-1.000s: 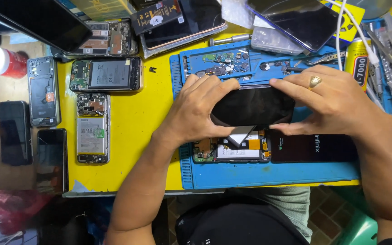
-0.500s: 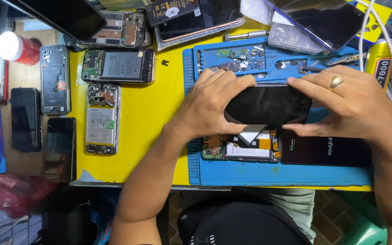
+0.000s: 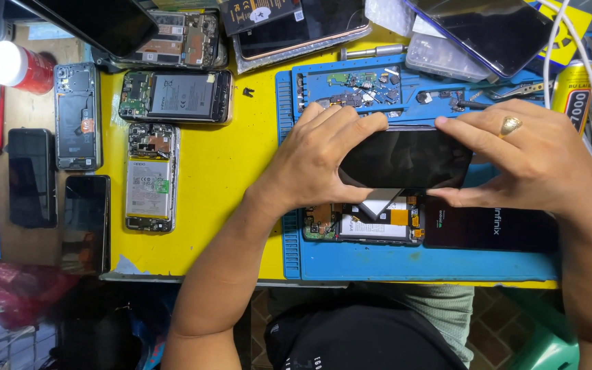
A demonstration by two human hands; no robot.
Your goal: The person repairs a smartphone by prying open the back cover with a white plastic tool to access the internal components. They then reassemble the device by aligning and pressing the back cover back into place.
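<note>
Held piece: a thin, glossy black rectangular phone screen panel [image 3: 405, 159] was gripped flat above the blue silicone repair mat [image 3: 419, 260], at the right half of the yellow-topped workbench [image 3: 220, 171].
Left hand: the left hand [image 3: 316, 161] grasped the panel's left short end, fingers curled over the far edge and thumb under the near one.
Right hand: the right hand [image 3: 536, 157], wearing a gold ring [image 3: 510, 125], pinched the right short end, fingers closed on it.
Key relation: the panel's long axis ran left to right between the two hands, each equally near its own end.
Below: an opened phone body with exposed battery and circuit board [image 3: 364, 220] lay on the mat directly under the panel, toward the bench's near edge.
Surroundings: several dismantled handsets [image 3: 176, 96] lay toward the left edge.
</note>
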